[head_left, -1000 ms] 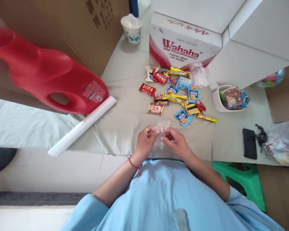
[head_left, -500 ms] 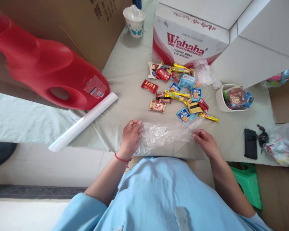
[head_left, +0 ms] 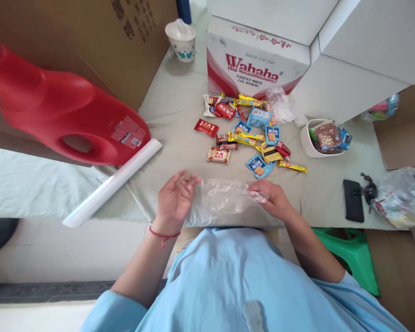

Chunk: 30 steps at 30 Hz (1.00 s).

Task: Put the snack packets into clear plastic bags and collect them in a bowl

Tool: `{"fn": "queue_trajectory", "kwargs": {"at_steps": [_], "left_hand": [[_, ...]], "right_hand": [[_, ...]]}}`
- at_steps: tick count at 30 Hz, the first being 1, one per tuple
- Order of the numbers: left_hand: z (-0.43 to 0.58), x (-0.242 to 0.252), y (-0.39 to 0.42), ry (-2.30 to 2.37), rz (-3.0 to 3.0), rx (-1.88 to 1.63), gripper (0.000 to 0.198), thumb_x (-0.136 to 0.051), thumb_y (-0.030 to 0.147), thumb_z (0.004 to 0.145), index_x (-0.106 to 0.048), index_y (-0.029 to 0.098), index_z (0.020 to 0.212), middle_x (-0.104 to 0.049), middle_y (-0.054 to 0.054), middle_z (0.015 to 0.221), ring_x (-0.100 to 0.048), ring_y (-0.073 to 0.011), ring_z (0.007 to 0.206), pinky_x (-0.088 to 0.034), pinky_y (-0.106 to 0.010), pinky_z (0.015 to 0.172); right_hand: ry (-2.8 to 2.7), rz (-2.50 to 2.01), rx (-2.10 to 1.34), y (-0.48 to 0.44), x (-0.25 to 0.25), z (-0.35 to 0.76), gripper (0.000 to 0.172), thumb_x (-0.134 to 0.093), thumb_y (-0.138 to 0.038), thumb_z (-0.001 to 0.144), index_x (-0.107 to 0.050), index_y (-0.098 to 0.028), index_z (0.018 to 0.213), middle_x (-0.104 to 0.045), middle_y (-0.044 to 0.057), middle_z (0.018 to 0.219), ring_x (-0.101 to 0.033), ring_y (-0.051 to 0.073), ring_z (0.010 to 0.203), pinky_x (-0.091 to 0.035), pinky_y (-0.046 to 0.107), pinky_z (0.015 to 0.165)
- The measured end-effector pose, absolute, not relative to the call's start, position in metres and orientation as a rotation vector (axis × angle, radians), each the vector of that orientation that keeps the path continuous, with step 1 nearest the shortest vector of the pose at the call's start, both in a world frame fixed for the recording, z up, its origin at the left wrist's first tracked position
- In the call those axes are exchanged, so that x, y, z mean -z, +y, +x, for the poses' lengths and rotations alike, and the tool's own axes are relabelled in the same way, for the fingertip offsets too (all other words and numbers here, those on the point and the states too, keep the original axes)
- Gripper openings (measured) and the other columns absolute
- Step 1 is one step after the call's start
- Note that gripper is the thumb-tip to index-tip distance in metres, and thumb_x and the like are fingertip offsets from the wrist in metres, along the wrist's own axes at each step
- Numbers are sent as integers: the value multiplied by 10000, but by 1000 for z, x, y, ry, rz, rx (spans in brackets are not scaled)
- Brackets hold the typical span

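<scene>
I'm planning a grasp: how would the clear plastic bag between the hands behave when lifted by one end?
Probably floppy: the clear plastic bag lies crumpled and wrinkled between the left hand and right hand. Likely very light, since the cloth shows through its thin film. Its glossy surface may slip from a loose pinch.

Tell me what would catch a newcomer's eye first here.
The big red jug lying on its side at the left stands out most. Next comes the heap of snack packets on the cloth, in front of the red-and-white box. Nearest, the right hand pinches a clear plastic bag, the left hand open at its other end.
</scene>
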<state>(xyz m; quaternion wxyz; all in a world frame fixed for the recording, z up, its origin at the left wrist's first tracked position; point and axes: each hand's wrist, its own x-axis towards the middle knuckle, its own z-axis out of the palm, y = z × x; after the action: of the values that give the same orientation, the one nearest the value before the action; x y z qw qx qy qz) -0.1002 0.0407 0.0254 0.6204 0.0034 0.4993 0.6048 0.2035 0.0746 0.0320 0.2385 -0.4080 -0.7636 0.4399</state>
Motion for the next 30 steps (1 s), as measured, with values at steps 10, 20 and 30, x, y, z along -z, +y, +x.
{"fn": "queue_trajectory", "kwargs": {"at_steps": [10,20,30], "left_hand": [[-53,-7,-3,1793,1865,-1599,446,-731,232,892,-604,265,1319,-634,-121,1371,-559,-290,1394,-433,-521,1190],[-57,27,2,1770,2252,-322,567,-416,383,1066,-460,220,1608,-374,-180,1708,-384,-364,1574,-156,-707,1279],[-76,10,31,1742,2288,-482,480,-378,339,1095,-567,205,1516,-552,-154,1598,-458,-310,1532,-172,-624,1305]], "right_hand": [[-783,-1542,-1824,62,-17,188,588,-819,-769,659,-665,-216,786,-730,46,809,-663,170,698,-500,232,502],[-1134,-1740,-1246,96,-6,247,477,-815,-600,654,-665,-213,890,-638,-21,703,-506,131,569,-403,261,520],[-1981,-1482,-622,203,-52,219,209,-607,-312,934,-755,-195,1021,-760,91,1006,-684,256,923,-527,409,873]]}}
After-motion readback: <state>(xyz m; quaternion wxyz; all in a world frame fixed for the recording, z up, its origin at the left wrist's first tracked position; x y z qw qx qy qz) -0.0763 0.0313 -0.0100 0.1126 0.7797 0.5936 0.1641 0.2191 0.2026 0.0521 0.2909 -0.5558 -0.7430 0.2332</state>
